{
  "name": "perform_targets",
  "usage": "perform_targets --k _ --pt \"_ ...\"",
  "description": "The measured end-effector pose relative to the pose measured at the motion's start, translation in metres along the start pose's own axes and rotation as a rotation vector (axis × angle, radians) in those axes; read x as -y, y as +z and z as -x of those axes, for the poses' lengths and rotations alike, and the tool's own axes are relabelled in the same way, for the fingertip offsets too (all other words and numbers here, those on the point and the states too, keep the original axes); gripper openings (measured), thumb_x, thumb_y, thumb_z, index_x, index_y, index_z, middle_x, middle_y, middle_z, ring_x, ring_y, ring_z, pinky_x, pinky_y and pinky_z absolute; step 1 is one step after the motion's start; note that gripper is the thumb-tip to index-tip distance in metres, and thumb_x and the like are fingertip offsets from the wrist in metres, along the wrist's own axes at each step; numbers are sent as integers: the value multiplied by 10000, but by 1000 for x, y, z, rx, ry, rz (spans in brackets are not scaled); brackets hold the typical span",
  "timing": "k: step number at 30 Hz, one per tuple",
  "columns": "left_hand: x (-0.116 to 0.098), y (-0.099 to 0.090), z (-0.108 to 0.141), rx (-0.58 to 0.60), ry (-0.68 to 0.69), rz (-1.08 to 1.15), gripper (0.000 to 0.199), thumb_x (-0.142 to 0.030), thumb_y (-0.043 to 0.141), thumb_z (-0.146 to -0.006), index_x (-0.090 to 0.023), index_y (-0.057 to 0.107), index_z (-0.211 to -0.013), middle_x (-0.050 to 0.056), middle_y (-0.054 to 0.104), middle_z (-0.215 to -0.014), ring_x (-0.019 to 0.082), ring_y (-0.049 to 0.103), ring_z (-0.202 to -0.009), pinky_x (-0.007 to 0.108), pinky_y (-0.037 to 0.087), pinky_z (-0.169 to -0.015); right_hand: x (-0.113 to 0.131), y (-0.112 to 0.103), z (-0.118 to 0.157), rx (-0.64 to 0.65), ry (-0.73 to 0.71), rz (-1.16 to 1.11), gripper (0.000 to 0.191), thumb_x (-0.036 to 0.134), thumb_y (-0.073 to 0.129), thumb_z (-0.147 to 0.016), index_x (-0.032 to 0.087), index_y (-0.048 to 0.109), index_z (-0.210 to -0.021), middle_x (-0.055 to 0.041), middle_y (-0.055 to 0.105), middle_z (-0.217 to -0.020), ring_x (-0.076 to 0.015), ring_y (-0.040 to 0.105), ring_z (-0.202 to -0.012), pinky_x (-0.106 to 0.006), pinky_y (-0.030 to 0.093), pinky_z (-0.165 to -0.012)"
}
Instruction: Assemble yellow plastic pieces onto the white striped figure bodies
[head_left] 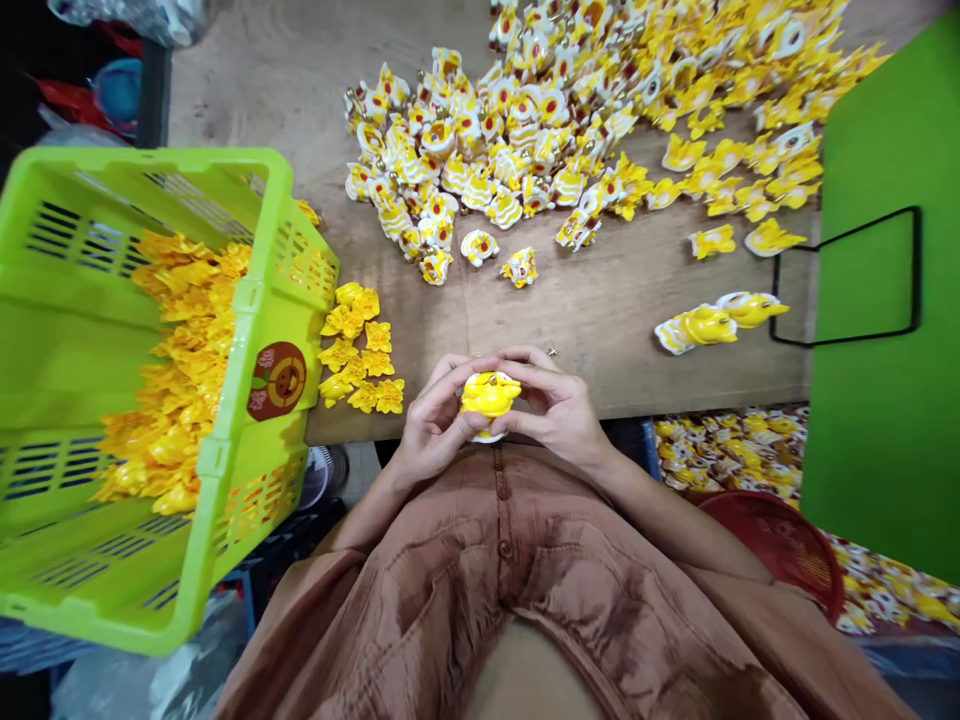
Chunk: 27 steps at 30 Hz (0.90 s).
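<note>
Yellow plastic fills the view: both hands meet at the near edge of the wooden table [615,310], closed around one small yellow toy piece [489,393]. The left hand [433,420] cups it from below and the side, while the right hand [551,400] curls over its top, fingertips pinching. By my reckoning this is the joining step, with two shell halves being pressed or seated together; I cannot tell whether they have fully met. Going by how it sits, the next move would call for steady, even squeezing so the edges line up rather than slip.

Just left of the hands lies a small cluster of flat yellow parts [358,350], beside a tilted green basket [262,300] heaped with more of them. Toward the far edge spreads a big heap of white-and-yellow pieces [525,140]. Two larger finished-looking figures [716,320] rest toward the right edge, near a green board [885,300]. Below the table's near right corner sits a red bowl [780,545].
</note>
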<state>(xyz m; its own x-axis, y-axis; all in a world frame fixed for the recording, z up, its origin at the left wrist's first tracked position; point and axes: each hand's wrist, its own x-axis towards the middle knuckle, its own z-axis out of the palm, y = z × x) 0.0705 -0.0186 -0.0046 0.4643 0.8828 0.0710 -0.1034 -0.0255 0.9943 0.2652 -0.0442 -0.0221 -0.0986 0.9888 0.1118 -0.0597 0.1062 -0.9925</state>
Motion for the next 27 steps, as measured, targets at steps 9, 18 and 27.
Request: perform_targets --k 9,18,27 --pt "8 2 3 23 0 -133 383 -446 748 -968 -251 774 -1296 118 660 -1187 259 655 -1064 358 576 -920 -1 -3 8 -10 -118 175 447 463 823 -925 291 763 -1332 -89 675 -1275 -231 690 -1198 -402 627 -1046" --pt "28 22 -41 -128 -32 113 632 -390 831 -917 -343 594 -1501 104 478 -1666 312 470 -1564 453 420 -1284 23 -161 -29 -293 -284 1053 350 319 802 -907 190 713 -1220 -110 738 -1098 -261 716 -979 -417 627 -867" --pt "40 20 -23 -169 -125 80 355 -373 807 -932 -250 781 -1265 92 723 -1345 244 715 -1297 403 526 -1217 -2 -260 -46 -234 -127 1413 358 497 859 -847 182 707 -773 -113 695 -809 -262 681 -758 -445 564 -727"
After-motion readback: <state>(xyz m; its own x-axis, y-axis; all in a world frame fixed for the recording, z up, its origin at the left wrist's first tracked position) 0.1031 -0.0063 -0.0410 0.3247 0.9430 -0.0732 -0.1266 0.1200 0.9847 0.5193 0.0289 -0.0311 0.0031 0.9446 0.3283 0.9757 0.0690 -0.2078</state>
